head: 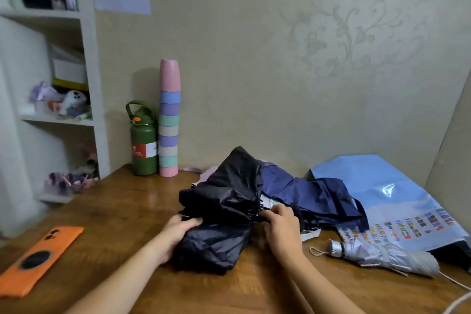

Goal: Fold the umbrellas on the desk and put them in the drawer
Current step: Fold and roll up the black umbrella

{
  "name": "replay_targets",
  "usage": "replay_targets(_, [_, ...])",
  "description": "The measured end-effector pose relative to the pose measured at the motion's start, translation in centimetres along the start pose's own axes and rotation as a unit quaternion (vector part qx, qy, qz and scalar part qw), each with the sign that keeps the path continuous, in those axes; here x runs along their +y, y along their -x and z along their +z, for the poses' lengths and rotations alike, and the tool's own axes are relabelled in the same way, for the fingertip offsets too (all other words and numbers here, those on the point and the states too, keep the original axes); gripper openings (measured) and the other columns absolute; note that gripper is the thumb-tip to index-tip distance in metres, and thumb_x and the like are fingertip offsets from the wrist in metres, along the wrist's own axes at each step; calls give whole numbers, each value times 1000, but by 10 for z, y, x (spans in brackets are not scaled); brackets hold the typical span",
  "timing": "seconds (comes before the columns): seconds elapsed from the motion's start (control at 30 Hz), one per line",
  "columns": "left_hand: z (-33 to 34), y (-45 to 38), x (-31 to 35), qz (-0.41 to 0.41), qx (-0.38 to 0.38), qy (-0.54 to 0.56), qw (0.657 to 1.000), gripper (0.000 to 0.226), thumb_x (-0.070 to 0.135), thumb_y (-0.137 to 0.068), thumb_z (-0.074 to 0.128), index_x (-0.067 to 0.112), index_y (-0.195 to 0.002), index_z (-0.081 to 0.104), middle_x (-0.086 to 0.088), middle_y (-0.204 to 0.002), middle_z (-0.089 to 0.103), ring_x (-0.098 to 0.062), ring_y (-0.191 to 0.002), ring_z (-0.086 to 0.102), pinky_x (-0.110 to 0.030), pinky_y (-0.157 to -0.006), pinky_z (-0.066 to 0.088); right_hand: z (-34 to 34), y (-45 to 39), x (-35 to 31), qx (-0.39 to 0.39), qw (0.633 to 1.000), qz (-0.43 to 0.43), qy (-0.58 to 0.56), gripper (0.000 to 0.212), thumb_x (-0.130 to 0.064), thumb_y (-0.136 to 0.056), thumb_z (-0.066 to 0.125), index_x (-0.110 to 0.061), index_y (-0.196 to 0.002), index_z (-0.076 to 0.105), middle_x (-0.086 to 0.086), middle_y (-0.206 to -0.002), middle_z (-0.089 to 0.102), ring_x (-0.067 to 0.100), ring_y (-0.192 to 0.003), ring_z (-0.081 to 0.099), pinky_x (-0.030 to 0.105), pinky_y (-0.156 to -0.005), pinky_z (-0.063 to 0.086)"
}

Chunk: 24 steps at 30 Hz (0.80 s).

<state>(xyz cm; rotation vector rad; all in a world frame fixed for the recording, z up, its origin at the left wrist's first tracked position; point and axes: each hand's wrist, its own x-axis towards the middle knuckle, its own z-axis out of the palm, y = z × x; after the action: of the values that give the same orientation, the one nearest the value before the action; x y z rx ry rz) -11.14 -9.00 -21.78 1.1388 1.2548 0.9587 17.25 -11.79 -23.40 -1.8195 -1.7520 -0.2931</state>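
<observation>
A black umbrella (219,201) lies crumpled and half collapsed in the middle of the wooden desk (122,211). My left hand (178,232) grips its lower left end, fingers wrapped over the fabric. My right hand (280,224) pinches the folds and rib tips at its right side. Behind it a navy blue umbrella (313,196) lies loose and unfolded. A silver umbrella (382,256) lies folded at the right, its cord loop toward me. A bit of pink fabric (209,173) shows behind the black umbrella. No drawer is in view.
An orange phone (40,260) lies face down at the desk's left front. A green bottle (143,142) and a tall stack of pastel cups (169,119) stand by the wall. A light blue bag (382,193) lies at the right. Shelves (58,119) fill the left.
</observation>
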Motion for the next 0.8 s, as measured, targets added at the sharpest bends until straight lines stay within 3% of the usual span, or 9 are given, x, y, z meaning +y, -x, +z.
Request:
replay_targets(0.07, [2,-7,-6,20,42,10,999,23,14,-92,76,10,-113,67,-12,-101,77,-28,-93,73,-30,-72,54,11,0,-10,36,999,22,22,30,-20,-79,79,-32,-107,78,0,-110,57,27,-108,52,43,-96,40])
replay_targets(0.13, [2,-18,-13,33,70,17,997,34,14,-91,78,10,-121,62,-11,-111,73,-27,-100,70,-32,-76,54,21,1,-17,75,995,33,48,37,-15,-72,83,-33,-104,78,6,-117,59,31,-112,51,50,-103,36])
replay_targets(0.27, [5,-31,-19,57,114,-18,992,30,12,-89,79,8,-115,64,-8,-106,73,-28,-101,70,-33,-79,53,26,5,-35,143,990,12,5,55,5,-69,75,-18,-119,68,7,-101,50,28,-92,47,42,-81,44])
replay_targets(0.33, [5,-33,-18,58,133,-21,989,22,10,-89,77,7,-108,67,-9,-101,73,-28,-95,69,-32,-74,51,24,9,-41,172,981,-34,-78,53,7,-70,59,-9,-122,59,8,-108,53,27,-98,49,40,-84,49])
replay_targets(0.4, [2,-34,-17,52,131,-12,990,14,11,-92,75,7,-103,69,-11,-100,74,-32,-97,69,-38,-82,53,18,19,-47,171,966,-119,-152,52,6,-69,53,-8,-119,52,9,-120,54,26,-109,51,36,-99,46])
replay_targets(0.47, [0,-31,-16,53,117,6,992,7,14,-97,69,9,-102,69,-11,-101,74,-34,-101,70,-44,-91,54,12,29,-52,131,954,-222,-152,49,-2,-73,57,-9,-121,53,9,-129,55,25,-118,51,33,-106,42])
replay_targets(0.57, [-1,-22,-14,55,103,67,991,21,26,-106,54,12,-109,70,-10,-105,75,-29,-101,70,-40,-88,56,18,31,-55,64,947,-296,-105,43,-21,-82,64,-12,-125,61,7,-137,54,26,-127,52,35,-109,38])
replay_targets(0.73, [-4,-28,-28,50,132,106,984,69,71,-74,50,23,-118,73,-5,-120,73,-27,-112,67,-51,-105,51,37,19,-44,72,979,-186,-48,43,-45,-92,63,-20,-127,62,6,-148,49,27,-137,44,44,-110,37])
replay_targets(0.8, [-3,-31,-32,67,160,100,980,65,72,-77,47,28,-117,72,1,-119,72,-23,-114,65,-49,-107,48,41,18,-38,65,985,-149,-53,39,-47,-94,59,-21,-123,63,4,-148,50,27,-135,46,47,-104,45])
